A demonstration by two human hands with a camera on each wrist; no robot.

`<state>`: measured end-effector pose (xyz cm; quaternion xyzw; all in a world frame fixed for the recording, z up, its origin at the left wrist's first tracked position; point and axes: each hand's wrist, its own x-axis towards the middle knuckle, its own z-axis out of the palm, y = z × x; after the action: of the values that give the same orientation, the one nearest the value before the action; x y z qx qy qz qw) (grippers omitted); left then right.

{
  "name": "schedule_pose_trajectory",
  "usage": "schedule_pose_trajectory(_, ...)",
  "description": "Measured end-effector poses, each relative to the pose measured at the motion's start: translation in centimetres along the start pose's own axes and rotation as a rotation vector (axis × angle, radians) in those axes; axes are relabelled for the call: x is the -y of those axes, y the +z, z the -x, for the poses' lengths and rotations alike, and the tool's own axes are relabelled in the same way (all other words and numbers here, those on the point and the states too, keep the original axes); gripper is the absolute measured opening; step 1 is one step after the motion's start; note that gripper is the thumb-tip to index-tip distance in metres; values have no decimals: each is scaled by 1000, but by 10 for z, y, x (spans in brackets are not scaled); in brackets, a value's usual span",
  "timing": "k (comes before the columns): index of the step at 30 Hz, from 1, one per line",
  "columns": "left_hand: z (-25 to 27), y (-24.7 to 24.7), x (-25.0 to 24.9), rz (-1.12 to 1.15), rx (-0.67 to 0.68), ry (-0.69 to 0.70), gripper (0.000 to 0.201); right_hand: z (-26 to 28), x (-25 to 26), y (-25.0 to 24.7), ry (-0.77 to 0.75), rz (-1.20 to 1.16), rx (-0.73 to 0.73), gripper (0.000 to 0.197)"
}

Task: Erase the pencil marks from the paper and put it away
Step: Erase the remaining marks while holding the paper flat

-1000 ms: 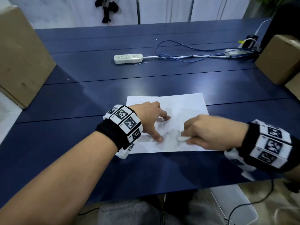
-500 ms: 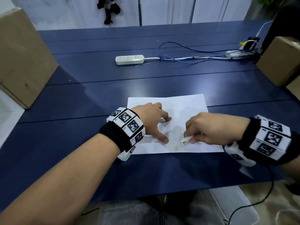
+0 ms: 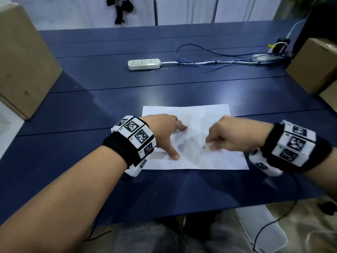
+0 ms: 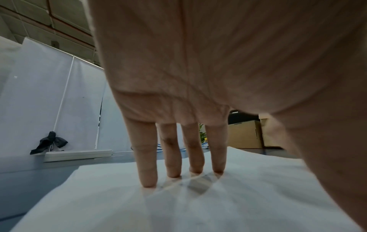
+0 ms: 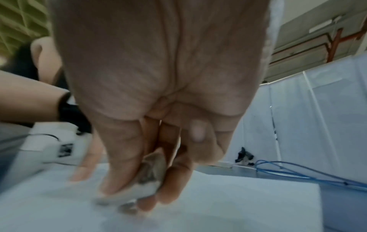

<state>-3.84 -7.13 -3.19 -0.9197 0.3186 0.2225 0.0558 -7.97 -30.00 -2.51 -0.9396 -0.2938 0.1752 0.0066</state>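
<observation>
A white sheet of paper lies flat on the blue table, with faint grey smudges near its middle. My left hand presses straight, spread fingers and thumb on the sheet's left half; in the left wrist view its fingertips stand on the paper. My right hand pinches a small white eraser against the sheet's middle. In the right wrist view the worn eraser sits between thumb and fingers, touching the paper.
A white power strip and blue cables lie at the back of the table. Cardboard boxes stand at the left and the right. A white bin stands below the table's front edge.
My right hand with the eraser has slid back and forth over the sheet's middle, now a little further back. The left hand stays pressed on the paper.
</observation>
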Motion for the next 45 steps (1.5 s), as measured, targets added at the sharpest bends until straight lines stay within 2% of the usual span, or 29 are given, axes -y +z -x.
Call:
schedule_pose_trajectory(2,1,-1,-1,-8,-1,-7,105,-13,-14,-8,108,81,-105,65)
schedule_pose_trajectory(3,2,-1,-2,-12,-3,-5,105,-15,-19,-8,116,122,-139,66)
schedule_pose_trajectory(6,0,1,0,-1,-11,6,105,1,-8,1,-31,105,-150,36)
schedule_pose_trajectory(8,-1,2,2,14,-17,6,106,20,10,8,-216,33,-85,24)
schedule_pose_trajectory(9,-2,2,2,15,-18,5,106,25,16,11,-257,6,-31,21)
schedule_pose_trajectory(11,-2,1,1,9,-14,0,104,21,15,10,-215,-21,4,20)
schedule_pose_trajectory(14,-2,-1,-2,-14,-6,0,102,-1,-8,3,46,29,-50,40)
schedule_pose_trajectory(16,-1,-1,-3,-14,-7,-3,102,-8,-21,-1,134,90,-111,47)
schedule_pose_trajectory(18,-1,-1,-3,-12,-9,-4,102,-2,-18,2,69,145,-107,32)
schedule_pose_trajectory(22,-2,-1,-2,-2,-12,-9,101,22,10,8,-167,60,69,18)
schedule_pose_trajectory(24,-2,-2,-3,-3,-4,-10,101,14,7,6,-102,8,47,19)
schedule_pose_trajectory(28,0,-5,-5,-21,12,-16,98,-17,-18,-10,170,20,-88,41)
schedule_pose_trajectory(29,0,-5,-5,-23,12,-17,97,-20,-23,-9,195,47,-110,38)
schedule_pose_trajectory(32,0,-4,-4,-19,6,-18,100,-8,-13,0,85,59,-91,23)
schedule_pose_trajectory(35,-1,-2,-3,-6,-8,-18,100,13,10,5,-148,-25,63,17)
schedule_pose_trajectory(37,-1,-2,-3,-7,-10,-20,100,7,7,3,-114,-22,53,20)
schedule_pose_trajectory(41,1,-3,-4,-3,2,-21,96,-21,-27,-10,215,56,-130,36)
schedule_pose_trajectory(43,1,-4,-4,-2,2,-19,97,-18,-31,-5,173,60,-156,29)
schedule_pose_trajectory(45,0,-3,-2,2,-1,-23,100,-2,-16,2,19,30,-117,21)
